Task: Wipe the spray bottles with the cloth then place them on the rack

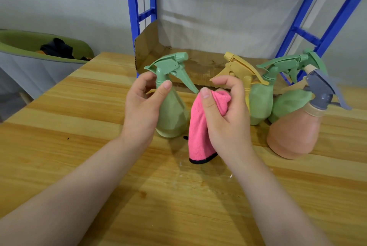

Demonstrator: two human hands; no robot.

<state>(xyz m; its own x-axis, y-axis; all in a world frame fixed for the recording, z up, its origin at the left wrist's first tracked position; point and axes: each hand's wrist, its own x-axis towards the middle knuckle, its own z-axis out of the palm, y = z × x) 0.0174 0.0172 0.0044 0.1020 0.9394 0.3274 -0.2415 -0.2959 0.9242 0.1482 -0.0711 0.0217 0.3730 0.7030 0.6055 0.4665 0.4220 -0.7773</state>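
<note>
Left hand is wrapped around the green spray bottle, thumb laid across the front just below the neck, fingers curled round the back, and the bottle stands upright with its base down at the desk. Its trigger points toward the right hand, the tip almost at that hand's thumb. The right hand is bunched around the pink cloth: thumb pressed on top, fingers folded over a wad of it, and the rest of the cloth hangs down below the palm, its black-trimmed edge reaching the desk. The cloth sits just beside the held bottle, between the two hands; whether it touches the bottle's side is hard to tell.

Beyond the right hand, partly hidden by its fingers, stands a yellow spray bottle. Further out on that side is a second green bottle, then a third green bottle leaning behind it, and nearest the camera on the far right a peach bottle with a grey trigger.

Past both hands, the blue rack rises at the back of the desk, with a sheet of cardboard on its low shelf. Off beyond the left hand, a green-rimmed bin holds dark cloth.
</note>
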